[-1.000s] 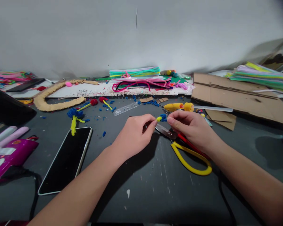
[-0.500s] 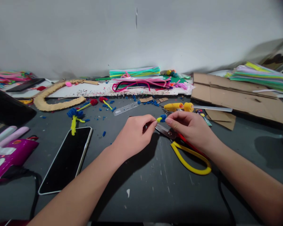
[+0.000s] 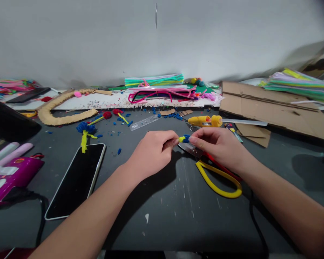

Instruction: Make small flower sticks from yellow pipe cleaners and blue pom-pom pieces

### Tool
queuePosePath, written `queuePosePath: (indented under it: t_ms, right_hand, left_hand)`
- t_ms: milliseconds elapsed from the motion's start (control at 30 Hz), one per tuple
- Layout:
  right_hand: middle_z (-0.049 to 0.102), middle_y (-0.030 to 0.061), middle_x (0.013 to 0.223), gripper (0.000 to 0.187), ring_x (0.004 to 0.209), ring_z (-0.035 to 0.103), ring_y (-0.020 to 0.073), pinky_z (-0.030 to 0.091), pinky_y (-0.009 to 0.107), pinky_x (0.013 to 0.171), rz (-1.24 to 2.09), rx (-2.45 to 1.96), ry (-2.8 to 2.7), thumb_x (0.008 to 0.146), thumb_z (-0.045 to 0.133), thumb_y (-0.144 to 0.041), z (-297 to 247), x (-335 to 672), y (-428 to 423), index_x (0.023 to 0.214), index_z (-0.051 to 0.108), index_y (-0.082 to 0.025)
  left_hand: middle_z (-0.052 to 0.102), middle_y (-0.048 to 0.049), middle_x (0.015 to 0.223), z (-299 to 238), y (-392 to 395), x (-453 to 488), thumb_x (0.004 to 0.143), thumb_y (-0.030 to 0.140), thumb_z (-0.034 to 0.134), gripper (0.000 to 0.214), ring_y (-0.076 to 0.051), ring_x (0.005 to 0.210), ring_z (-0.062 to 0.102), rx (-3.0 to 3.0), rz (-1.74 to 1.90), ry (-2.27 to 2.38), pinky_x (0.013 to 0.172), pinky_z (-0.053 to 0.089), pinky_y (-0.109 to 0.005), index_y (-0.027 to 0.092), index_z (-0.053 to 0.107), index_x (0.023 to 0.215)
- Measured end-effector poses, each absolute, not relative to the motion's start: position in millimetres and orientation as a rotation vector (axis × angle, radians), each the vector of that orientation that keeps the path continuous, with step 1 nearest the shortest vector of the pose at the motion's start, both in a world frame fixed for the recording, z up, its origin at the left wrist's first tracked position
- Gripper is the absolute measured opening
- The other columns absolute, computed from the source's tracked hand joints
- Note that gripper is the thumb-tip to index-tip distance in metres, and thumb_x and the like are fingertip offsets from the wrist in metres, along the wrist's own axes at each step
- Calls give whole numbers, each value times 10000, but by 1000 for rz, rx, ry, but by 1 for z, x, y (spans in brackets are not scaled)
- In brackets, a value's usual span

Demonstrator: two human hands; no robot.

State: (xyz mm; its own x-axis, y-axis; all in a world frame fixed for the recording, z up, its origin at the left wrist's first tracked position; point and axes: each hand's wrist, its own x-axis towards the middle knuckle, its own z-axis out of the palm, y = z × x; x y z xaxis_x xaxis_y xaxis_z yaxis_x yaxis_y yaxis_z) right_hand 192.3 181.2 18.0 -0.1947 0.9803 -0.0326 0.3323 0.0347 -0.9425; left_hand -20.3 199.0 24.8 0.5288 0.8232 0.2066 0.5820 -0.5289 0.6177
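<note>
Between my two hands is a small blue and yellow pipe-cleaner piece [image 3: 186, 138]. My left hand [image 3: 158, 149] pinches its yellow end with thumb and forefinger. At the blue end, the thumb and fingertips of my right hand [image 3: 216, 144] are closed on it. Scissors [image 3: 218, 192] with a yellow and a red handle lie on the table under my right hand, which hides part of them. To the left, a blue pipe-cleaner flower [image 3: 85, 127] with a yellow stem rests at the top of a phone [image 3: 77, 180].
A yellow glue gun [image 3: 205, 121] with a glue stick lies beyond my right hand, near cardboard sheets [image 3: 272, 111]. A clear ruler [image 3: 144, 123], blue scraps and pipe-cleaner bundles [image 3: 154, 80] are farther back. A purple device [image 3: 18, 176] with a cable sits at left.
The yellow part between my fingertips shows a little more, and the piece lies more level. Both hands keep their grip in nearly the same place.
</note>
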Motion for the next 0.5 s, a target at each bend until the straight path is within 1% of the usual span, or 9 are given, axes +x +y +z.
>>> queuePosePath:
  t_ms: [133, 333, 500]
  right_hand:
    - [649, 24, 699, 291, 603, 559, 142, 458, 267, 556, 1210, -1363, -1613, 808, 693, -485, 18, 193, 181, 830, 709, -195]
    - [655, 38, 705, 339, 611, 562, 149, 459, 268, 549, 1257, -1377, -1608, 788, 700, -521, 17, 194, 181, 837, 715, -186]
    - [644, 30, 700, 321, 613, 549, 137, 460, 260, 559, 1333, -1359, -1592, 783, 709, -511, 19, 195, 181, 798, 713, -190]
  left_hand:
    - [631, 4, 722, 26, 199, -21, 868, 152, 469, 191, -128, 676, 521, 2276, 620, 1139, 627, 354, -259, 190, 640, 792]
    - [614, 13, 700, 26, 200, -21, 874, 165, 465, 193, -122, 661, 508, 2248, 585, 1130, 616, 345, -258, 192, 639, 794]
    - [623, 9, 709, 26, 200, -21, 875, 170, 464, 194, -124, 664, 510, 2240, 580, 1141, 616, 345, -261, 194, 636, 789]
